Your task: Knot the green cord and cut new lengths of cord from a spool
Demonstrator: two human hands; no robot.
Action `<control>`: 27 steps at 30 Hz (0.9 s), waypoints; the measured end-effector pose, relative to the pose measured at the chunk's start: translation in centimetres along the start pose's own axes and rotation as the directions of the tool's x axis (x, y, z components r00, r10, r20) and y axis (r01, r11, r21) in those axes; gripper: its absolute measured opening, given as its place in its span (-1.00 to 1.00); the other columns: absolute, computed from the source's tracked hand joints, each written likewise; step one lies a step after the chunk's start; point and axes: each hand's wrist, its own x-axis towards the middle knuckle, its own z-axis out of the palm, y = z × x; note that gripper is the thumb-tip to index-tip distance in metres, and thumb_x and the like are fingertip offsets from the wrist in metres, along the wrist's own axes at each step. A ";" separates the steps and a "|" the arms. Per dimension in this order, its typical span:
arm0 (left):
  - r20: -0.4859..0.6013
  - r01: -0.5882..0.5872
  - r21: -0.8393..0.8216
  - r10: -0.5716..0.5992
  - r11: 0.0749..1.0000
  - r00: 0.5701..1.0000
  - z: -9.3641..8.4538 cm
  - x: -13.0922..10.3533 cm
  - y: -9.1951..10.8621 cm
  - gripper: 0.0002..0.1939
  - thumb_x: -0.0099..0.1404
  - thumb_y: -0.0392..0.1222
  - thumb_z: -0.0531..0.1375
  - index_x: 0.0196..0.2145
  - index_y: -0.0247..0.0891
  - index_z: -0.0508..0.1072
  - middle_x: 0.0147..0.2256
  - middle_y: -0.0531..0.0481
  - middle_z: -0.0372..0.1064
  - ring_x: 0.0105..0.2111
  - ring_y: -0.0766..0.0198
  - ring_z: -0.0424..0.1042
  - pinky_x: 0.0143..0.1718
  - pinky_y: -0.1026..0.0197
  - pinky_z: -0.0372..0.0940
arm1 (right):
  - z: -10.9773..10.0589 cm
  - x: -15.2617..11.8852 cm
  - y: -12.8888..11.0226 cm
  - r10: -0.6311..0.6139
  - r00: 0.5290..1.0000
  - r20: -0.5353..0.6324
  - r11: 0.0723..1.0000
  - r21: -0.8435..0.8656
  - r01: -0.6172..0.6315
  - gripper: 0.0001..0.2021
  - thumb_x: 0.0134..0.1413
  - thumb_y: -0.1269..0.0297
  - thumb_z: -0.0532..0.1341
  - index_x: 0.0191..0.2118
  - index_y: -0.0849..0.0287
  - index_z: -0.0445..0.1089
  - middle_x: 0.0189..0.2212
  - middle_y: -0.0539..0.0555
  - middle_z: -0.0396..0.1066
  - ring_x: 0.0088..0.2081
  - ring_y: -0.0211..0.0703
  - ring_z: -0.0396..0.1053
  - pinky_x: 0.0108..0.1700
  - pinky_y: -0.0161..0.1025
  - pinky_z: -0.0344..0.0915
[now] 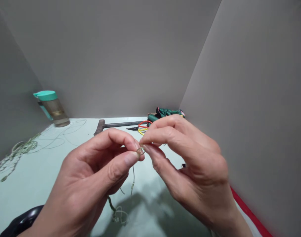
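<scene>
Clearly the small metal ring [140, 151] is a light, stiff, slick thing, and my judgement is that it would slip out of any loose hold; the safest purchase looks to be on its rim, pinched flat between fingertip pads. It sits right between the two hands, at the spot where their fingertips meet. The left hand [91, 177] is closed into a pinch, thumb and forefinger pressed on the ring's near-left edge, the other fingers curled under the palm. The right hand [189, 161] comes in from the other side, thumb below and forefinger above, nipping the ring's right edge, its remaining fingers loosely bent behind.

A thin greenish cord [133, 179] hangs below the left thumb, limp and soft, trailing down to a small tangle [119, 215] under the left hand; it likely weighs almost nothing and will snag easily.

Beyond the right hand's fingers lie scissors [140, 127] and a hammer-like tool [113, 125]. Far off past the left hand stands a teal-lidded bottle [51, 107].
</scene>
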 end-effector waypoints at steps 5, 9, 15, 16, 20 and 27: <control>-0.011 0.008 0.006 -0.008 1.000 1.000 0.0 -0.1 0.1 -0.85 0.30 0.00 0.39 -0.38 -0.03 0.57 -0.57 0.13 0.19 -0.64 0.45 0.05 -0.69 0.47 0.07 | -0.2 0.0 -0.6 -0.112 0.994 0.018 0.966 -0.232 0.113 -0.82 0.32 0.54 0.20 -0.21 0.24 0.56 -0.27 0.04 0.50 -0.23 -0.30 0.39 -0.05 -0.27 0.40; -0.033 0.021 -0.037 -0.022 0.999 0.999 0.0 -0.3 0.2 -0.84 0.26 -0.02 0.41 -0.40 -0.06 0.57 -0.59 0.14 0.18 -0.66 0.47 0.03 -0.71 0.48 0.05 | -0.2 0.2 -0.7 -0.131 0.991 0.015 0.951 -0.281 0.130 -0.82 0.36 0.49 0.20 -0.22 0.24 0.57 -0.28 0.00 0.52 -0.24 -0.33 0.40 -0.06 -0.32 0.38; -0.116 0.018 -0.050 -0.024 0.999 0.993 0.7 -0.2 0.3 -0.88 0.25 -0.13 0.42 -0.42 -0.10 0.58 -0.56 0.13 0.25 -0.65 0.49 0.08 -0.68 0.50 0.09 | 0.2 -0.3 -0.5 -0.095 0.995 -0.014 0.952 -0.295 0.087 -0.89 0.35 0.50 0.25 -0.17 0.20 0.52 -0.25 -0.05 0.50 -0.21 -0.41 0.39 -0.05 -0.37 0.39; -0.120 -0.002 -0.043 -0.003 0.999 0.993 0.7 -0.2 0.3 -0.88 0.25 -0.14 0.42 -0.42 -0.11 0.58 -0.56 0.13 0.24 -0.65 0.49 0.06 -0.68 0.51 0.08 | 0.3 -0.4 -0.4 -0.093 0.996 -0.014 0.957 -0.278 0.086 -0.90 0.36 0.48 0.25 -0.17 0.20 0.52 -0.25 -0.05 0.50 -0.20 -0.42 0.38 -0.04 -0.38 0.39; -0.131 -0.051 -0.003 0.050 0.999 0.990 0.8 -0.2 0.3 -0.89 0.26 -0.12 0.42 -0.39 -0.13 0.60 -0.58 0.15 0.21 -0.66 0.52 0.02 -0.70 0.53 0.07 | 0.2 -0.3 -0.2 -0.081 0.997 -0.009 0.972 -0.223 0.077 -0.92 0.37 0.46 0.26 -0.13 0.20 0.50 -0.23 -0.07 0.48 -0.16 -0.45 0.39 0.01 -0.41 0.37; -0.189 -0.099 0.043 0.106 0.994 0.976 1.0 -0.3 -0.1 -0.91 0.27 -0.10 0.43 -0.35 -0.07 0.60 -0.47 0.12 0.42 -0.58 0.47 0.25 -0.61 0.52 0.21 | 0.4 -0.5 -0.2 -0.084 0.996 -0.010 0.984 -0.159 0.082 -0.90 0.36 0.45 0.25 -0.06 0.26 0.47 -0.18 -0.03 0.50 -0.07 -0.39 0.41 0.06 -0.35 0.39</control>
